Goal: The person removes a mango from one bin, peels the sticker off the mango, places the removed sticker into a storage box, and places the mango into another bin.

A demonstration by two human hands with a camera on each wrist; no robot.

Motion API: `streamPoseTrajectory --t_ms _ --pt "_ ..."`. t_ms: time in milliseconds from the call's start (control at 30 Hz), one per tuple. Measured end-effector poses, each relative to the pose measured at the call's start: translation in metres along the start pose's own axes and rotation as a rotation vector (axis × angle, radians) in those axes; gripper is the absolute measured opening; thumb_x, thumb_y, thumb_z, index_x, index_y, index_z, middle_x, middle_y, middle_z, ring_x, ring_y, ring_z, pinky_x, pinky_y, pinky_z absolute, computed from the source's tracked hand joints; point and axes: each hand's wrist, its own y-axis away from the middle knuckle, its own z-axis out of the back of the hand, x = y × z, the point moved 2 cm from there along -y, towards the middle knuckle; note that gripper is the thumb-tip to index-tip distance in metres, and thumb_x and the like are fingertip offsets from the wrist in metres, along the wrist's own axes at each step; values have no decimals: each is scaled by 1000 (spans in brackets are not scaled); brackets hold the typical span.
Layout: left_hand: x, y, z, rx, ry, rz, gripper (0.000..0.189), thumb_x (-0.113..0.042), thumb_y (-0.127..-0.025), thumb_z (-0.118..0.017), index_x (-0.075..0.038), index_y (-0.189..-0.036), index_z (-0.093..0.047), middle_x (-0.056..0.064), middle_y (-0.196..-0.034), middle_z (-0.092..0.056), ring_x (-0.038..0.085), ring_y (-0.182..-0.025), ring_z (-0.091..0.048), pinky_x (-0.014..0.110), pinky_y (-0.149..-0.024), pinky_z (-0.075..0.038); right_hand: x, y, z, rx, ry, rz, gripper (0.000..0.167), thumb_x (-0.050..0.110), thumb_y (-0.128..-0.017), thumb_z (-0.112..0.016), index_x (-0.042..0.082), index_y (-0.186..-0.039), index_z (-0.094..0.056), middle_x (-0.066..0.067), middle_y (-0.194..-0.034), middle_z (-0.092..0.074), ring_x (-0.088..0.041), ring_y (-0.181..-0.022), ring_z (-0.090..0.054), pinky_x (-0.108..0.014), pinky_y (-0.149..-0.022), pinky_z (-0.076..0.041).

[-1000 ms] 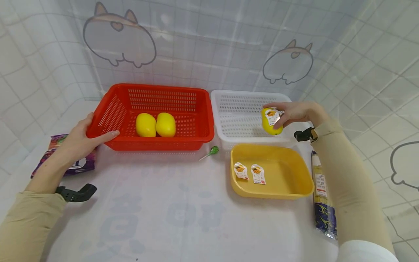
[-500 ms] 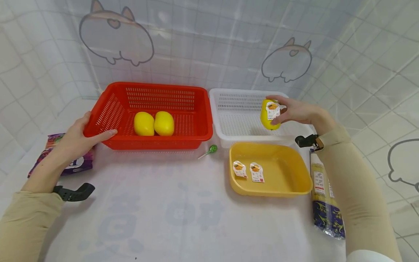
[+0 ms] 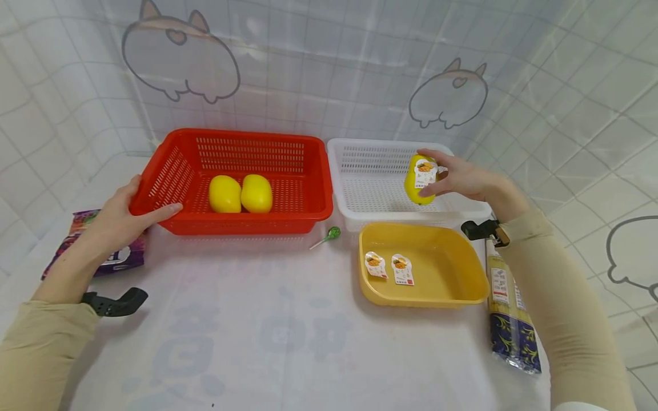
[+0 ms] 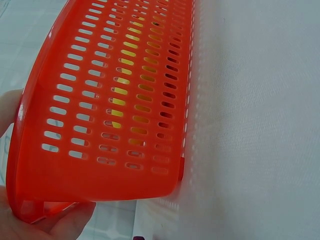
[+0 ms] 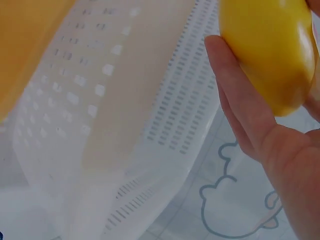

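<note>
My right hand [image 3: 465,178] holds a yellow mango [image 3: 413,187] over the right part of the white basket [image 3: 360,216], thumb and fingers on either side of it. A white sticker [image 3: 425,173] with a fruit picture shows on its near face. In the right wrist view, the mango [image 5: 267,50] is smooth and glossy, its top cut off by the frame. At the left, my left hand [image 3: 115,220] grips the corner of the red basket [image 3: 247,224], thumb over the front rim. Two more yellow mangoes [image 3: 224,194] lie side by side inside the red basket.
A yellow tub [image 3: 447,274] stands before the white basket, with two fruit stickers [image 3: 402,269] in it. A green lollipop [image 3: 333,233] lies between the baskets' fronts. A purple bag [image 3: 135,255] sits under my left forearm; a long noodle packet [image 3: 514,337] lies beside my right arm.
My right hand has raised the mango a little and tilted it slightly inside the white basket's outline. My left hand keeps its grip on the red basket. The head view has shifted slightly.
</note>
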Motion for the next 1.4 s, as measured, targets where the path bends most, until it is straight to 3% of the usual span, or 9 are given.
streamPoseTrajectory --t_ms 267,433,600,933,1200,1400 --pt "0 -1 -1 2 0 1 112 -64 -92 -56 -13 -157 19 39 -155 -10 56 -128 -28 74 -89 -42 0 8 -6 -43 27 5 99 21 -88 -78 32 -161 -11 -9 -136 -50 -26 -109 -59 -35 -96 -55" --pt "-1 -1 0 5 -3 5 112 -64 -92 -55 -12 -156 20 39 -156 -8 57 -128 -27 75 -90 -41 4 18 -13 -71 78 4 100 28 -87 -79 33 -161 -12 -9 -136 -50 -31 -115 -54 -42 -102 -49" --pt "0 -1 1 4 -8 6 112 -64 -92 -55 -11 -156 20 40 -156 -7 57 -126 -28 75 -89 -41 8 28 -19 -103 134 -2 99 35 -86 -79 38 -160 -14 -8 -132 -51 -30 -111 -52 -44 -98 -45" --pt "2 -2 2 3 -19 13 112 -65 -92 -55 -12 -156 20 40 -156 -6 57 -127 -26 77 -90 -39 19 41 -40 -76 1 24 96 23 -88 -79 35 -160 -17 -5 -140 -44 -29 -112 -53 -48 -107 -41" --pt "3 -2 1 8 -22 4 111 -63 -93 -54 -11 -156 20 41 -155 -8 58 -127 -28 77 -91 -38 29 46 -59 -103 20 98 96 19 -84 -82 29 -159 -24 -2 -144 -46 -29 -118 -56 -30 -92 -54" --pt "2 -2 2 11 -21 5 111 -63 -93 -54 -11 -156 21 41 -154 -9 58 -125 -28 74 -87 -43 36 52 -75 -109 31 104 96 27 -83 -83 33 -158 -25 3 -152 -40 -31 -131 -51 -43 -101 -50"
